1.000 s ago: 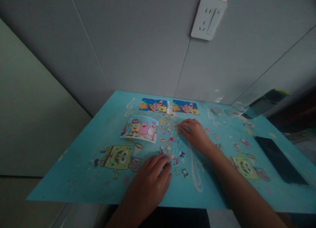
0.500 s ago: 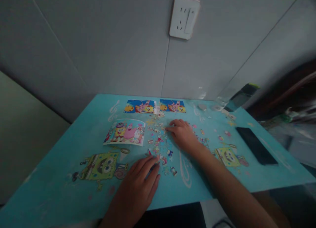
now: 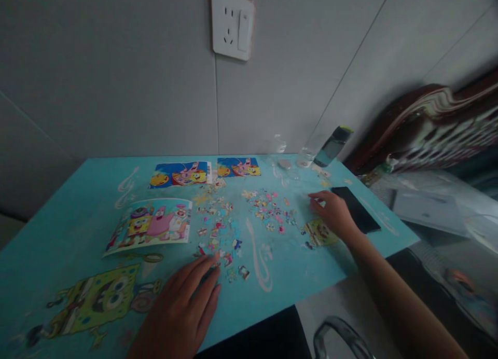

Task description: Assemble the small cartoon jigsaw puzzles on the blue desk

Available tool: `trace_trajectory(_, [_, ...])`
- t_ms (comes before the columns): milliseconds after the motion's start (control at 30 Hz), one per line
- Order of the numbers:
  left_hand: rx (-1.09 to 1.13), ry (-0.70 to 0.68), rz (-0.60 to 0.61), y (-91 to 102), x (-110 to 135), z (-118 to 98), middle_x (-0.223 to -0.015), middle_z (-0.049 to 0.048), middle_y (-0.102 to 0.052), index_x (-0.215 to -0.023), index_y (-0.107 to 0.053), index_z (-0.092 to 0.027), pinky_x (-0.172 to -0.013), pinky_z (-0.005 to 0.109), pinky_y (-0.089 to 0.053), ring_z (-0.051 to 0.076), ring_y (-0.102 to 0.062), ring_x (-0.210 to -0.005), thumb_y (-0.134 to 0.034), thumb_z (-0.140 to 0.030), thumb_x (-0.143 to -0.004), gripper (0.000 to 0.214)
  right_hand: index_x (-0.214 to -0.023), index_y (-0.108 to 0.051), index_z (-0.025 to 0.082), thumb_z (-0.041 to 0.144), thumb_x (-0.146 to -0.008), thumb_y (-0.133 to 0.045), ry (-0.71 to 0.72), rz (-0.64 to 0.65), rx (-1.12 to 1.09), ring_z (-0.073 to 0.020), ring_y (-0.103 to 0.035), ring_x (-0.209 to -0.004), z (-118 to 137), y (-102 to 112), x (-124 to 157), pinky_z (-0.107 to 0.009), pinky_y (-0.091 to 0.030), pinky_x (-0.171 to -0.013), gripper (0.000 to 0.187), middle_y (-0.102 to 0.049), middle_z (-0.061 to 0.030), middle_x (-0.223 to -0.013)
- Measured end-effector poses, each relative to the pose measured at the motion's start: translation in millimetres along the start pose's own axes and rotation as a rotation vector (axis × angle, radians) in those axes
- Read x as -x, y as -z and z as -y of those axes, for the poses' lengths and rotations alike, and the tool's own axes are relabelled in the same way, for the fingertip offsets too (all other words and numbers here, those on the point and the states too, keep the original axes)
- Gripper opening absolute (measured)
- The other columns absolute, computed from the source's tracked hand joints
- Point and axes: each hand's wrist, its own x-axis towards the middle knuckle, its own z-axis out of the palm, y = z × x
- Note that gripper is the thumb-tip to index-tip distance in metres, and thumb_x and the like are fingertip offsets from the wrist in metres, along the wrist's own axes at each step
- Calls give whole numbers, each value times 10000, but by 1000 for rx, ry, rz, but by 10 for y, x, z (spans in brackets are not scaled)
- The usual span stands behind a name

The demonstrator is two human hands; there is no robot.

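Note:
Small loose jigsaw pieces [image 3: 223,234] lie scattered on a turquoise cartoon-print table [image 3: 288,276]. My left hand [image 3: 182,299] lies at the near edge of this group, palm down with fingers stretched, fingertips touching or just beside the closest pieces. A second cluster of jigsaw pieces [image 3: 270,208] sits to the right. Beyond it, near a black phone-like slab [image 3: 356,209], is my right hand [image 3: 330,211], its fingers reaching left and slightly apart; I see nothing between them. A cartoon picture sheet [image 3: 153,224] with a curled edge lies left of the pieces.
Two blue cartoon packets [image 3: 181,174] [image 3: 239,167] lie near the wall. Clear containers [image 3: 305,156] and a dark bottle [image 3: 332,145] stand at the back right. A wall socket [image 3: 232,24] is above. Right of the table is a silver laptop [image 3: 430,212].
The view has turned right. My right hand has moved from the left group of pieces past the right cluster, towards the black slab. My left hand stays by the near pieces.

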Motion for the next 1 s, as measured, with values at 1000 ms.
trace_trajectory(1000, [6, -18, 30, 1, 2, 38, -1448, 78, -550, -1359, -577, -203, -1087, 455, -486, 265, -532, -1317, -519, -280, -1004, 368, -995, -781, 178, 474, -831, -696, -92, 404, -403, -176, -638, -709, -489, 116, -102, -304, -490, -660, 349, -742, -49, -826])
